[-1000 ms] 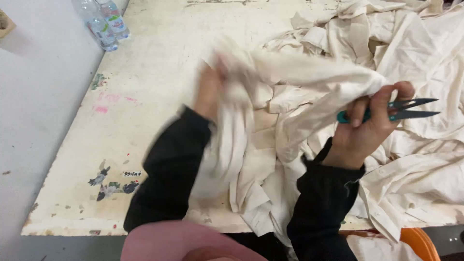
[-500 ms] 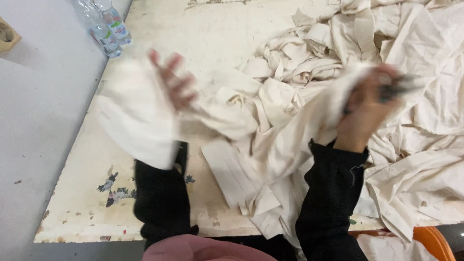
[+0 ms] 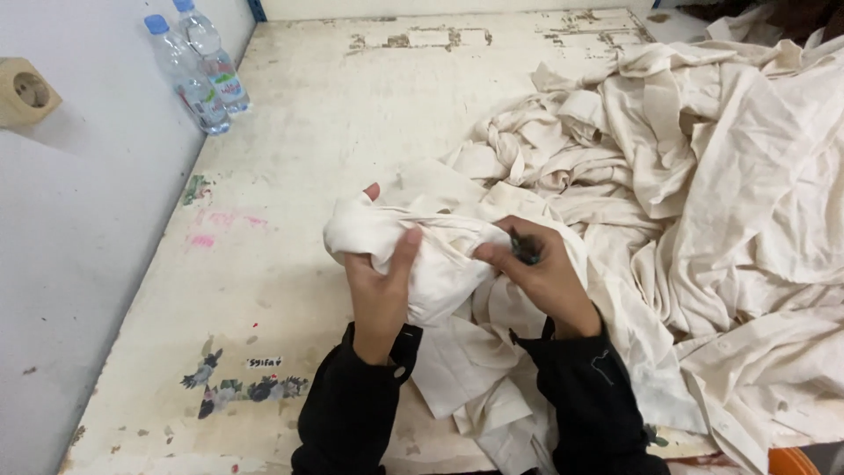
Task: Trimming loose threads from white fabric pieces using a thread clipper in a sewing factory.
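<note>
The left hand (image 3: 380, 290) is closed on a bunched fold of cream cloth (image 3: 422, 242), thumb pressed across the front of the bundle and one fingertip showing above its top edge. The right hand (image 3: 541, 273) sits just to the right of it, fingers curled shut on the same cloth and on a small dark teal tool (image 3: 525, 251), of which only a bit shows between the fingers; its kind cannot be told from this view. The two hands are near each other, with the gathered cloth bridging them and hanging down between the black sleeves (image 3: 593, 400) toward the person. Beyond and to the right of the right hand lies a large rumpled heap of cream fabric (image 3: 703, 176), which the held piece runs into. Everything rests on a worn, paint-chipped white table (image 3: 299, 141). Far ahead of the left hand, at the table's far left corner, stand two clear plastic water bottles (image 3: 198, 75) with blue caps, and left of them a round beige wall socket (image 3: 31, 88).
</note>
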